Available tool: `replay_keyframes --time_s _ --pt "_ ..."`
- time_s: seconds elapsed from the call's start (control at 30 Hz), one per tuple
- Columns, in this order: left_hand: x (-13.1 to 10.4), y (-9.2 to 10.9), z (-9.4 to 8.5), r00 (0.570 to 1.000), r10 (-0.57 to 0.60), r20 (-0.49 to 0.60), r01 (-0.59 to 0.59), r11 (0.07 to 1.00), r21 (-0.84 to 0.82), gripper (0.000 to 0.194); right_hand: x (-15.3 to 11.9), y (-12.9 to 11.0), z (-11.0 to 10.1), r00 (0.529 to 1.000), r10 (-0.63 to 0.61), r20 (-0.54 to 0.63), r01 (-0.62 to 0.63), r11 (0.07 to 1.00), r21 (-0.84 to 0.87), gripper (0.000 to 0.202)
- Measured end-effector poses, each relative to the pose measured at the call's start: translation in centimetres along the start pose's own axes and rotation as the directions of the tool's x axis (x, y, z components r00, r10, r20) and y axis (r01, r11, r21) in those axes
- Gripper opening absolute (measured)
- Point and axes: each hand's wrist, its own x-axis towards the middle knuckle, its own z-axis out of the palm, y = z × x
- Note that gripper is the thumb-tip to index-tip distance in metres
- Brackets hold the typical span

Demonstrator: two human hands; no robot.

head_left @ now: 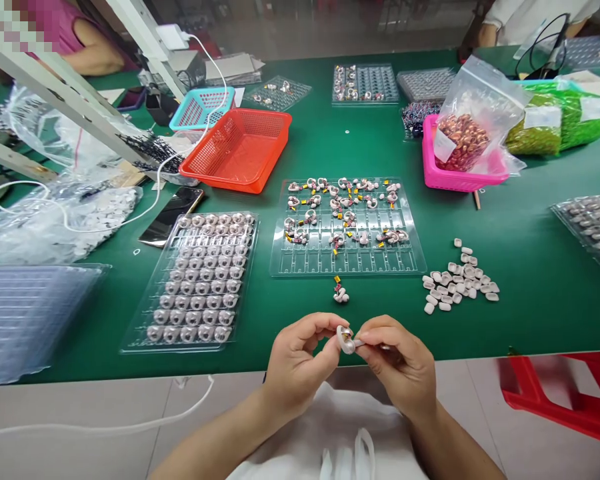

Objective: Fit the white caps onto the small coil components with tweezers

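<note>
Near the table's front edge, my left hand pinches a small white curved part between thumb and fingertips. My right hand is closed at the other side of that part, its fingertips on a small pale piece joined to or touching it. Just beyond my hands a similar white assembly with a yellow tab lies on the green table. Behind it is a clear tray with several such assemblies in its upper rows. Small white caps lie loose in a pile to the right.
A tray of domed parts stands left of centre, beside a black phone. Farther back are a red basket and a pink basket holding a bag. Stacked clear trays lie far left. Two other people sit across the table.
</note>
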Motion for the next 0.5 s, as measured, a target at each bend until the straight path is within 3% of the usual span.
replay_keyframes --time_s 0.2,0.5 --pt "0.4 -0.2 0.1 0.994 -0.106 0.04 0.11 0.988 -0.105 0.007 0.9 -0.6 -0.3 0.99 0.131 0.05 -0.136 0.984 0.113 0.021" --pt "0.1 0.2 -0.3 0.996 -0.008 0.088 0.003 0.999 0.054 0.01 1.8 -1.1 -0.6 0.973 0.193 0.129 -0.205 0.975 0.085 0.017"
